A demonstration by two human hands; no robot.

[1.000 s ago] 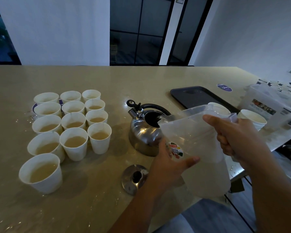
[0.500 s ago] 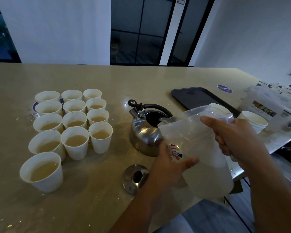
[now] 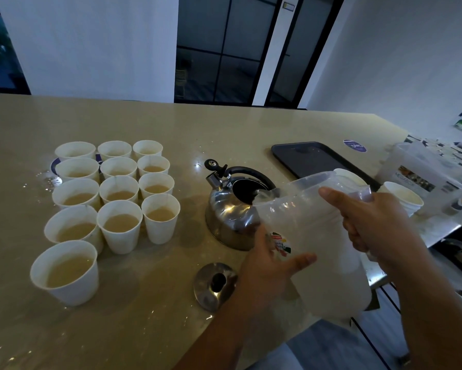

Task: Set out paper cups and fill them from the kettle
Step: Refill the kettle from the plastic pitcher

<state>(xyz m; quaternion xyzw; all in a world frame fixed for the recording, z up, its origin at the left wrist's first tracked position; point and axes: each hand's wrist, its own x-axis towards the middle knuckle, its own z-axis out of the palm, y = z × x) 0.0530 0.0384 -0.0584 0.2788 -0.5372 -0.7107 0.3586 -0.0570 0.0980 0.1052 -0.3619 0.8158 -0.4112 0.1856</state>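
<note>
A steel kettle (image 3: 225,213) with a black handle stands lidless in the middle of the counter. Its round lid (image 3: 211,285) lies in front of it. Both hands hold a clear plastic jug (image 3: 310,236) of water tilted with its spout over the kettle's opening. My left hand (image 3: 267,265) supports the jug's lower side by its label. My right hand (image 3: 368,222) grips the jug's upper right side. Several white paper cups (image 3: 119,231) holding pale liquid stand in rows at the left; the nearest cup (image 3: 65,272) sits alone in front.
A dark tray (image 3: 312,158) lies behind the jug. Another paper cup (image 3: 402,197) and a clear plastic storage box (image 3: 424,172) stand at the right near the counter's edge. Water drops (image 3: 48,180) spot the counter left of the cups.
The jug stays tilted at the kettle's opening with both hands on it. The view has shifted only slightly.
</note>
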